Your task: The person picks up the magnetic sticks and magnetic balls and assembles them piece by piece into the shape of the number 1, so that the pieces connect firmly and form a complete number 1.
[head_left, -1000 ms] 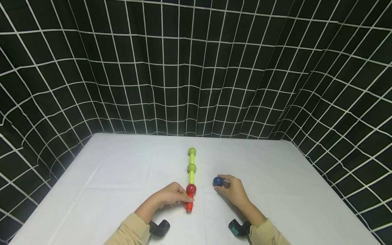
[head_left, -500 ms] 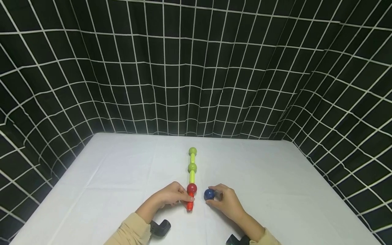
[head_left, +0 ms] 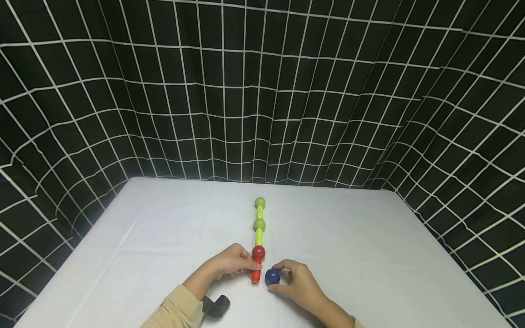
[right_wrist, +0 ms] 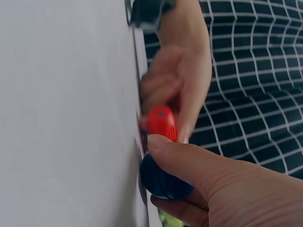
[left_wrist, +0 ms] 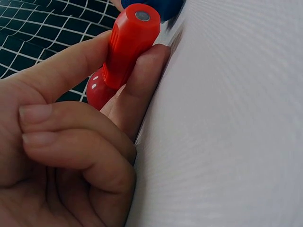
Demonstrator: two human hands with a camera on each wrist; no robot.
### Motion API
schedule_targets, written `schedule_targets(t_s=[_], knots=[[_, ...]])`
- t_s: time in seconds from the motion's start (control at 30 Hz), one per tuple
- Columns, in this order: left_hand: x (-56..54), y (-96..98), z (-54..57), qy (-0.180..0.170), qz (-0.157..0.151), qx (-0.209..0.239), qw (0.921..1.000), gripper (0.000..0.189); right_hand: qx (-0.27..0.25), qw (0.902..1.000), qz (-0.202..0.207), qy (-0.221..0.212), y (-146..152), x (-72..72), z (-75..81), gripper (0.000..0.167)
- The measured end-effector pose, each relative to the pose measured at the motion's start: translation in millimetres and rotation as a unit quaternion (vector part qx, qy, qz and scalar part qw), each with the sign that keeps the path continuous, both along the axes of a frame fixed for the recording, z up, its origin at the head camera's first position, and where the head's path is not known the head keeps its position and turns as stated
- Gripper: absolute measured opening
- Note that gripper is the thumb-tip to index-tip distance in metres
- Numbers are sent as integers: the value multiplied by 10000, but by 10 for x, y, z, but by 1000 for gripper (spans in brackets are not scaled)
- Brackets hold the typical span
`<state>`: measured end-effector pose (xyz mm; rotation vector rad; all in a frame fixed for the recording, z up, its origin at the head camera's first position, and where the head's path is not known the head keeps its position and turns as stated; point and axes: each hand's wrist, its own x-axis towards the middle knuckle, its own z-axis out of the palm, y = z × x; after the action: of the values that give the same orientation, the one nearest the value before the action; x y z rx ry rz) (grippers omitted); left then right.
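A straight chain of balls and rods lies on the white table. From the far end it runs green ball [head_left: 260,202], yellow-green rod, green ball [head_left: 259,224], yellow-green rod [head_left: 259,237], red ball [head_left: 258,252] and red rod [head_left: 256,276]. My left hand [head_left: 234,263] pinches the red rod between thumb and index finger. In the left wrist view a grey metal disc shows in the end of the red rod [left_wrist: 132,42]. My right hand [head_left: 299,284] grips a blue ball [head_left: 272,277] just right of the rod's near end.
White cloth covers the table [head_left: 164,218]. Behind and beside it hangs a black curtain [head_left: 229,100] with a white grid. A dark wrist device [head_left: 216,306] sits under my left wrist.
My right hand has brought the blue ball left and nearer, close to the red rod's near end. The left hand keeps its pinch on the red rod in place.
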<state>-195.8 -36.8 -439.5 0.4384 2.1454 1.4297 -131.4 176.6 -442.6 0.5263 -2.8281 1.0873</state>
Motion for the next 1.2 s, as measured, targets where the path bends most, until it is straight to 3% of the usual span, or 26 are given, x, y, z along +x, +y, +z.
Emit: schedule_targets(t_s=[0.7, 1.0, 1.2], knots=[[0, 26, -24, 31, 81, 123, 9999, 28, -98, 9984, 554, -38, -259, 177, 48, 36], [-5, 28, -43, 12, 67, 173, 9998, 28, 116, 9984, 522, 195, -330, 182, 11, 38], [-2, 25, -44, 40, 10, 189, 9998, 28, 216, 9990, 382, 71, -352, 180, 1, 39]])
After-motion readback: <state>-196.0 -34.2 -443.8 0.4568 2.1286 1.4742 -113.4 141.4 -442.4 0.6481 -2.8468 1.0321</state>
